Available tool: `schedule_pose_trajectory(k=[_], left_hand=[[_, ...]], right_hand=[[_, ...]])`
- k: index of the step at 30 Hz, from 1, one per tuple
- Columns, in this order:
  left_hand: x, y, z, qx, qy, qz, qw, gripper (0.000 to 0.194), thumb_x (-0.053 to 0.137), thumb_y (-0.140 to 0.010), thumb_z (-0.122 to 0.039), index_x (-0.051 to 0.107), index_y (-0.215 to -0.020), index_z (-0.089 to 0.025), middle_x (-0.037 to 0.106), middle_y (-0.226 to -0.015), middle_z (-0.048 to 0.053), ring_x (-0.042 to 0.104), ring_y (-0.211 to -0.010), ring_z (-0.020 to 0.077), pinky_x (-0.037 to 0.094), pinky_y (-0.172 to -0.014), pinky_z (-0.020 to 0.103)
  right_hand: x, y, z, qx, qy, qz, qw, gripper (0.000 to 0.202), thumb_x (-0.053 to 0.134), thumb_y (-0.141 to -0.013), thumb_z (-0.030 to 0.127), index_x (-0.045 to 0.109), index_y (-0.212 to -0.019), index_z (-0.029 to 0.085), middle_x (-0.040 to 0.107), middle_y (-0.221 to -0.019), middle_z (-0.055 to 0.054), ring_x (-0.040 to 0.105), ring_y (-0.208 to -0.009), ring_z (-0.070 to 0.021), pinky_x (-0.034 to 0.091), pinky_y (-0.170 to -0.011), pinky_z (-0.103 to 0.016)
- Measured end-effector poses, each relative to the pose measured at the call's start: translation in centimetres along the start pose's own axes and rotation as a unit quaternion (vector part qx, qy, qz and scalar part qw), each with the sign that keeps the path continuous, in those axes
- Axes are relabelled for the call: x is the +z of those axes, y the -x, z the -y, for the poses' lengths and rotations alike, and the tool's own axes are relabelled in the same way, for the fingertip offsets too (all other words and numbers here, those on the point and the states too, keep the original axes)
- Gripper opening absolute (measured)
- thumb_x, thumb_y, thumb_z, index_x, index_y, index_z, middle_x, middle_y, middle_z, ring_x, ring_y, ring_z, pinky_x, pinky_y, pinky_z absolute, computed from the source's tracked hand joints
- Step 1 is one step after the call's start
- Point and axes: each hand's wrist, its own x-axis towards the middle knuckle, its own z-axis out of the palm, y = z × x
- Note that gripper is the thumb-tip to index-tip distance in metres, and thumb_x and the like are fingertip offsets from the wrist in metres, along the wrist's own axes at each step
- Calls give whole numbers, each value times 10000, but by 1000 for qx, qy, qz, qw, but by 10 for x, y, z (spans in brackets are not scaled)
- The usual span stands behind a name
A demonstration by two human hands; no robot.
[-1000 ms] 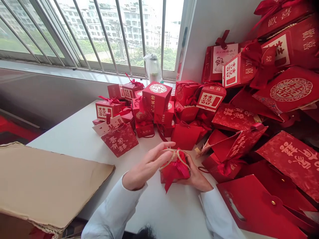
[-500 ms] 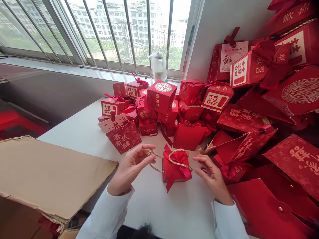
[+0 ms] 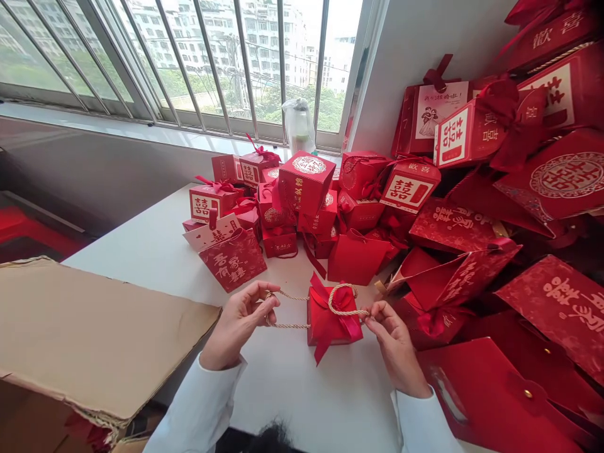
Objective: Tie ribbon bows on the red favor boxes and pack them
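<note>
A small red gift box (image 3: 325, 314) with a red ribbon bow (image 3: 340, 308) sits on the white table, between my two hands. Two twisted gold cord handles come out of it. My left hand (image 3: 240, 321) pinches the left cord handle (image 3: 290, 326), which stretches out to the left of the box. At the box's right side, the fingertips of my right hand (image 3: 391, 340) are closed on the right cord handle (image 3: 346, 311), whose loop curls over the top of the bow.
Many red gift boxes (image 3: 306, 182) stand piled at the back of the table. A larger heap of red boxes and bags (image 3: 514, 251) fills the right side. An open cardboard box (image 3: 108, 333) is at the left. A plastic cup (image 3: 299, 126) stands by the barred window.
My left hand has drawn the left cord further out to the left. My right hand has moved in toward the box and taken hold of the right cord.
</note>
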Motion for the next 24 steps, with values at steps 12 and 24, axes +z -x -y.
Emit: schedule_pose_trajectory(k=[12,24], left_hand=[[-4,-4,15,-41,2,-16,999,374,644,-757,-458,569,-978,-166,540,-792,5,529,-598,97,447,-557,223],[10,-3,9,162,-382,-5,910,337,481,-881,-373,529,-1181,-228,455,-1289,124,408,-1240,301,381,-997,462]], right_hand=[[-12,13,7,16,-160,-92,983,383,640,-749,331,523,-1111,291,550,-817,16,571,-784,-163,474,-806,-342],[-21,40,-22,-32,488,-159,858,390,379,-872,384,523,-1183,199,613,-1123,-135,658,-776,-265,504,-658,-401]])
